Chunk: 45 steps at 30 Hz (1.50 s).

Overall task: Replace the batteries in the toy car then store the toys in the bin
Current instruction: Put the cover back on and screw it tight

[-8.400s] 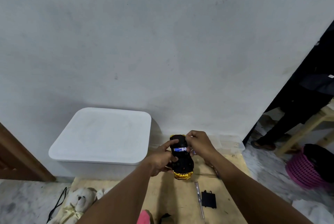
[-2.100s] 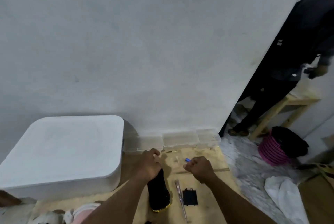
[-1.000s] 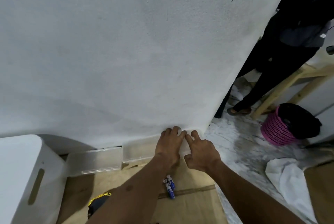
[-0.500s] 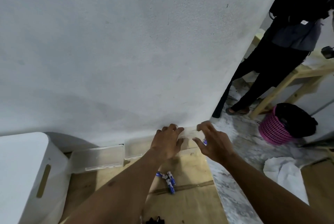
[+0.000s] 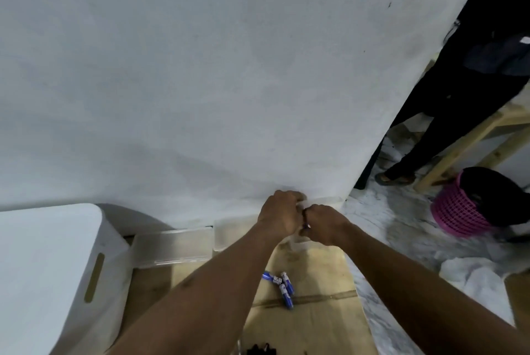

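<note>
My left hand (image 5: 279, 217) and my right hand (image 5: 324, 224) meet knuckle to knuckle close to the wall, both curled shut. A small blue and dark thing, seemingly a battery (image 5: 305, 225), is pinched where they touch; most of it is hidden. They hover over a small clear box (image 5: 329, 200) at the foot of the wall. Several blue batteries (image 5: 280, 287) lie loose on the cardboard floor sheet (image 5: 315, 323) under my arms. The white lidded bin (image 5: 43, 268) stands at the left. A black part (image 5: 261, 351) shows at the bottom edge. The toy car is out of view.
Two more clear boxes (image 5: 172, 245) (image 5: 233, 230) line the wall to the left. On the right the floor is marble, with a white cloth (image 5: 473, 274), a pink basket (image 5: 459, 211), a wooden frame (image 5: 470, 142) and a standing person's legs (image 5: 424, 136).
My right hand, apart from the left half a second ago with a blue thing in its fingers, has swung in against the left hand. My left hand has closed and lifted off the clear box.
</note>
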Available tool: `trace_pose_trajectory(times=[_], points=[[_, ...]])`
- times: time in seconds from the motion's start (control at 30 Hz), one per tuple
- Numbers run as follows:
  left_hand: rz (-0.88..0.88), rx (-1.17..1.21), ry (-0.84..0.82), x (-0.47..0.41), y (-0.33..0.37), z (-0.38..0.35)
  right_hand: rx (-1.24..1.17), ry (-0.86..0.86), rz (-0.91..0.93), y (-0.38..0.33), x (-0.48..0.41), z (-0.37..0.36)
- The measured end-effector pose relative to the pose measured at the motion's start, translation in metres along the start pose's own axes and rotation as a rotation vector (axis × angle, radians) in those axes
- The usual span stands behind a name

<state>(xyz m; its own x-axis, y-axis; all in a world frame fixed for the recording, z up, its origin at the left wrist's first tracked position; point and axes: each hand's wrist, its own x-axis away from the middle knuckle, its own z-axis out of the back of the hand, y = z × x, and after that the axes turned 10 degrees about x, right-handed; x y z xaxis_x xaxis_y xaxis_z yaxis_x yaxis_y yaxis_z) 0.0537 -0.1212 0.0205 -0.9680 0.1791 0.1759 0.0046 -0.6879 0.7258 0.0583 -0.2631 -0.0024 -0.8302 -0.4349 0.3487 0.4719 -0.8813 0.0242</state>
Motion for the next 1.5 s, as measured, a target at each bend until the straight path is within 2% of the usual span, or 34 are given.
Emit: trace_pose_trajectory(times=[0.1,0.2,0.37,0.53,0.6,0.77,0.87,1.1,1.3,1.4,1.5], points=[[-0.001,0.021,0.002,0.002,0.001,0.001,-0.087,-0.075,-0.018,0.001,-0.007,-0.012],[0.008,0.002,-0.003,0.002,0.002,0.001,-0.184,0.023,-0.028,0.002,0.002,-0.016],[0.009,-0.047,-0.009,0.010,0.005,-0.001,-0.155,0.570,0.053,0.000,0.048,-0.017],[-0.025,-0.170,-0.090,0.026,0.002,-0.004,-0.182,0.794,-0.089,0.007,0.068,-0.016],[-0.059,-0.232,-0.122,0.032,0.000,-0.007,-0.145,0.756,-0.054,0.009,0.072,-0.019],[-0.152,-0.390,-0.240,0.042,-0.009,-0.009,-0.056,0.387,0.034,0.008,0.069,-0.042],[-0.180,-0.475,-0.260,0.042,-0.012,-0.009,-0.027,0.325,-0.011,0.003,0.061,-0.038],[-0.186,-0.504,-0.282,0.050,-0.020,-0.017,0.045,0.258,-0.113,-0.012,0.053,-0.028],[-0.188,-0.513,-0.323,0.061,-0.026,-0.010,0.025,0.284,-0.196,-0.028,0.056,-0.032],[-0.150,-0.373,-0.197,0.078,-0.041,0.002,-0.064,0.355,-0.219,-0.043,0.064,-0.028],[-0.062,-0.335,-0.053,0.106,-0.065,0.022,-0.200,0.369,-0.139,-0.069,0.075,-0.036]])
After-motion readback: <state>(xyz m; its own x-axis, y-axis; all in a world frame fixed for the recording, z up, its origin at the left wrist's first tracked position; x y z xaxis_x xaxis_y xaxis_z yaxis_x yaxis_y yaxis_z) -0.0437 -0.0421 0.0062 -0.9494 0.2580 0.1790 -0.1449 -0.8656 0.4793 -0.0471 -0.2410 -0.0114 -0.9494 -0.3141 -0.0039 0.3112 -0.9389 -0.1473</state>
